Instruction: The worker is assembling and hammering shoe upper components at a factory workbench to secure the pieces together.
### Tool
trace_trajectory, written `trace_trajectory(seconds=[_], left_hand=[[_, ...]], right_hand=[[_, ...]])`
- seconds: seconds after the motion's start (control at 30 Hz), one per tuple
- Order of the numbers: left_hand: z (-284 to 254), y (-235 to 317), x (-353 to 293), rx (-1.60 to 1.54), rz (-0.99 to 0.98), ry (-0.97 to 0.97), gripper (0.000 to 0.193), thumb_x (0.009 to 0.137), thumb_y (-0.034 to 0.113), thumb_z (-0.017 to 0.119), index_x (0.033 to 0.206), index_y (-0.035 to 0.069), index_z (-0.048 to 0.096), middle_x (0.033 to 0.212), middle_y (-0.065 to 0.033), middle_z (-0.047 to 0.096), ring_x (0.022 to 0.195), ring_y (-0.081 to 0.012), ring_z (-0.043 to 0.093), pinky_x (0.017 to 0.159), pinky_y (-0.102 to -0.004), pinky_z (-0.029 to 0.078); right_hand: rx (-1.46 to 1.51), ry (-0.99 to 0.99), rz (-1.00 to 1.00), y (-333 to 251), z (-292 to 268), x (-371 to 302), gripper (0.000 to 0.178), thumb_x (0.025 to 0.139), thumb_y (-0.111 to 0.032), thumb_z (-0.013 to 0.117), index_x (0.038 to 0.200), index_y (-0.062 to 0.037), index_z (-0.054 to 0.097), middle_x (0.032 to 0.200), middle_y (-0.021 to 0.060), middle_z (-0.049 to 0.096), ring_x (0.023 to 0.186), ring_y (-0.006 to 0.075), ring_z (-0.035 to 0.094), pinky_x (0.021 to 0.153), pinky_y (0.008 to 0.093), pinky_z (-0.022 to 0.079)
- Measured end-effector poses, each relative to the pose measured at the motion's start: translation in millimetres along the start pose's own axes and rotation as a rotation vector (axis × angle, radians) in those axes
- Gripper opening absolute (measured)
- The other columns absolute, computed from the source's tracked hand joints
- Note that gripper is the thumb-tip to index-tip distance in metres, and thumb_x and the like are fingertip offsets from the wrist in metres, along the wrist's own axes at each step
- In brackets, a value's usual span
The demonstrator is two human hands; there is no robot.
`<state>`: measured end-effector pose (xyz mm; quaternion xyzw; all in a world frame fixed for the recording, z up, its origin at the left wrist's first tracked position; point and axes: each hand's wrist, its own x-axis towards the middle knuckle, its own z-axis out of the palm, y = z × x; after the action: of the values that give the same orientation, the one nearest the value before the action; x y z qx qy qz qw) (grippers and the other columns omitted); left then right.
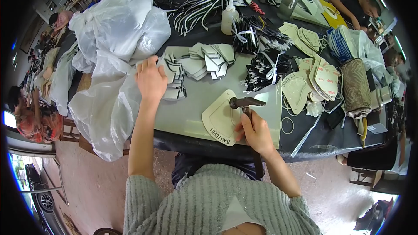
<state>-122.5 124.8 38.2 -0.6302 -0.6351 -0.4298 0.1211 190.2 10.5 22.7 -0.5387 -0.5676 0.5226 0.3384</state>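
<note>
My right hand point(257, 134) is wrapped round the handle of a hammer point(249, 102), its dark metal head raised over the right side of a cream card pattern piece point(217, 115). That piece has an outline and handwritten marks, and it lies flat near the table's front edge. My left hand point(151, 79) reaches forward at the left edge of the grey work board point(196, 124). Its fingers are bent and somewhat apart, with nothing visible in them. Beside it lie overlapping grey-white cut pieces with black edges point(174, 76). More pale cut pieces point(213, 58) are heaped farther right.
Large translucent plastic bags point(117, 30) bulge at the left. Behind the board are a glue bottle point(229, 17), black-and-white strips point(200, 8) and tied black bundles point(263, 67). Card patterns point(320, 78) and a brown patterned roll point(356, 87) sit right. A co-worker point(357, 6) bends at far right.
</note>
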Motion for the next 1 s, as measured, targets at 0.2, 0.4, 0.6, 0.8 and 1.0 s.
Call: trace_trajectory(seconds=[0.2,0.4,0.6,0.8,1.0], left_hand=[[47,77,60,-0.282,0.333,-0.147,0.027,0.083,0.016,0.072,0.105,0.003,0.065,0.104,-0.015,0.066,0.096,-0.0355,0.062,0.083,-0.0423,0.05],[133,113,57,0.183,0.329,-0.834,0.024,0.085,0.028,0.071,0.096,0.007,0.072,0.103,-0.0127,0.064,0.104,-0.0341,0.062,0.087,-0.0462,0.05],[147,103,56,0.137,0.189,-0.837,0.04,0.081,0.027,0.075,0.111,0.002,0.065,0.112,-0.0149,0.064,0.11,-0.0337,0.061,0.09,-0.0484,0.05],[139,127,45,0.314,0.662,-0.366,0.013,0.079,0.011,0.066,0.092,0.01,0.067,0.094,-0.0064,0.063,0.095,-0.0246,0.06,0.08,-0.042,0.045],[128,94,36,-0.098,0.63,-0.24,0.011,0.082,0.012,0.067,0.088,0.006,0.06,0.086,-0.0097,0.059,0.086,-0.0298,0.059,0.074,-0.0414,0.047]], right_hand=[[-0.048,0.055,0.015,-12,-8,-3,0.03,0.105,-0.023,0.046,0.091,0.0024,0.053,0.07,0.0076,0.065,0.051,0.0138,0.065,0.042,0.0258,0.044],[0.018,0.036,-0.042,7,-3,-8,0.029,0.105,-0.021,0.047,0.09,0.0034,0.053,0.07,0.0085,0.064,0.05,0.0145,0.063,0.045,0.0283,0.047],[-0.01,-0.009,-0.044,3,-2,-1,0.029,0.102,-0.021,0.053,0.086,0.0036,0.055,0.066,0.0103,0.065,0.049,0.0185,0.065,0.048,0.032,0.051],[0.018,-0.137,-0.034,-4,-18,7,0.03,0.105,-0.02,0.048,0.087,0.003,0.054,0.069,0.0068,0.062,0.053,0.0144,0.064,0.05,0.0275,0.049],[0.123,-0.221,0.031,-3,-25,9,0.032,0.104,-0.024,0.052,0.088,0.0045,0.054,0.071,0.0085,0.064,0.055,0.0151,0.065,0.052,0.0287,0.051]])
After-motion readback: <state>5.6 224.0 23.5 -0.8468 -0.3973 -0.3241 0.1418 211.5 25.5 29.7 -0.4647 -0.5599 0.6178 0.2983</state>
